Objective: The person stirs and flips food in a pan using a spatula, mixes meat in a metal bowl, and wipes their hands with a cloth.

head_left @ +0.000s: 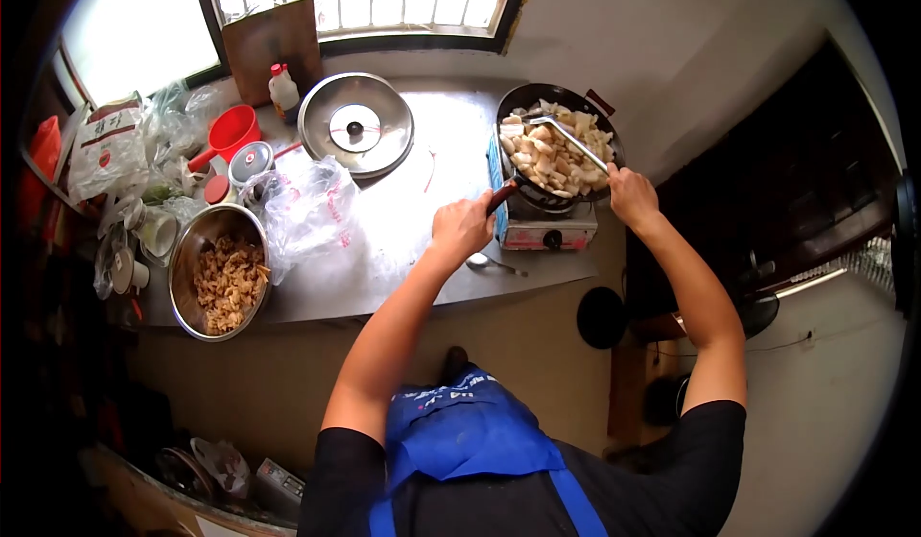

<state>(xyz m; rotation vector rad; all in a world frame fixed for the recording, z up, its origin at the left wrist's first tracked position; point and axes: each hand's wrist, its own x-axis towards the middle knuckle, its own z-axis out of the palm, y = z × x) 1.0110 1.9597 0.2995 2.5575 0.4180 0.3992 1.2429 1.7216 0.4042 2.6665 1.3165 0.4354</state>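
Observation:
A dark wok [506, 105] full of pale sliced food [556, 158] sits on a portable gas stove [549, 237] at the right end of the counter. My left hand [462, 227] is closed round the wok's wooden handle [502, 195]. In my right hand [632, 195] is the end of a metal spatula [581, 146], whose head lies among the slices near the wok's far side. A spoon [494, 264] rests on the counter just in front of the stove, close to my left hand.
A steel bowl [176, 273] of brown food stands at the counter's left front edge. Beside it are plastic bags [305, 206], a red ladle cup [233, 132] and jars. A metal lid [391, 119], a bottle [284, 94] and a cutting board [251, 57] are near the window.

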